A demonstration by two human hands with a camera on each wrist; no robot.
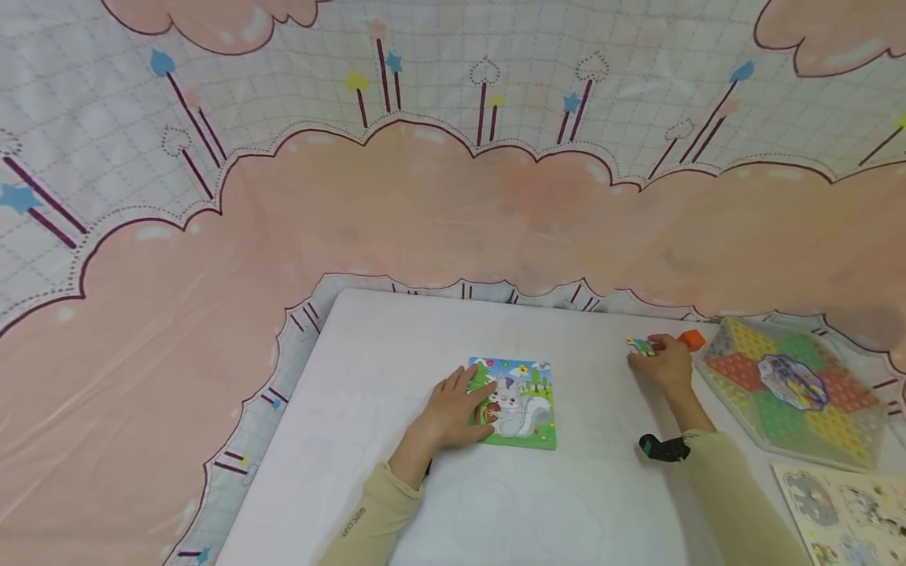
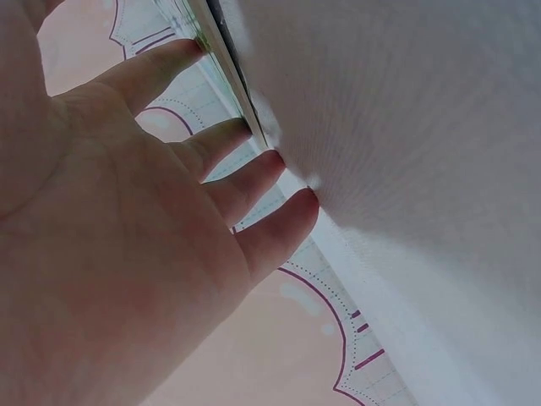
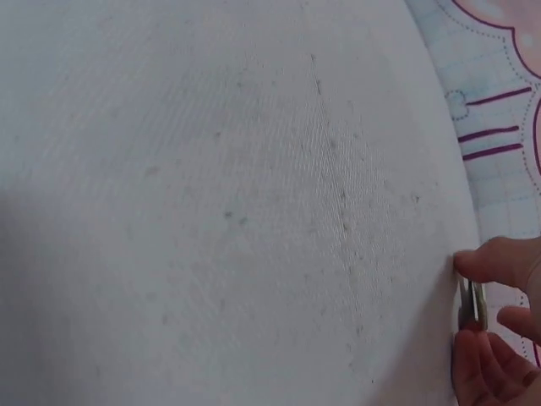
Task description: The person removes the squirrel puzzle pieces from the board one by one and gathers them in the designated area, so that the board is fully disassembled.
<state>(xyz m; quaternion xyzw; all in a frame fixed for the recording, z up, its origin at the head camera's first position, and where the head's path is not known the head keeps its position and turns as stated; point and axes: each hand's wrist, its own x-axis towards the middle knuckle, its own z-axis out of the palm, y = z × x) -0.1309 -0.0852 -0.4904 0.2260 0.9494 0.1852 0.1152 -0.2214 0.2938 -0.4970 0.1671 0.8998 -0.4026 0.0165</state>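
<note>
A square squirrel picture puzzle lies on the white table. My left hand rests over its left side, fingers spread and fairly straight. Seen from the left wrist, the fingertips of that hand are along the puzzle's edge and the table surface. Off to the right, my right hand pinches a small flat puzzle piece with a bright printed face, close over the table. In the right wrist view the piece shows edge-on between thumb and fingers; part of it is hidden.
An orange block sits just beyond the right hand. Beside that arm lies a large flat case with red, yellow and green patches. A pale board with animal pictures is at the near right. Patterned cloth surrounds the table.
</note>
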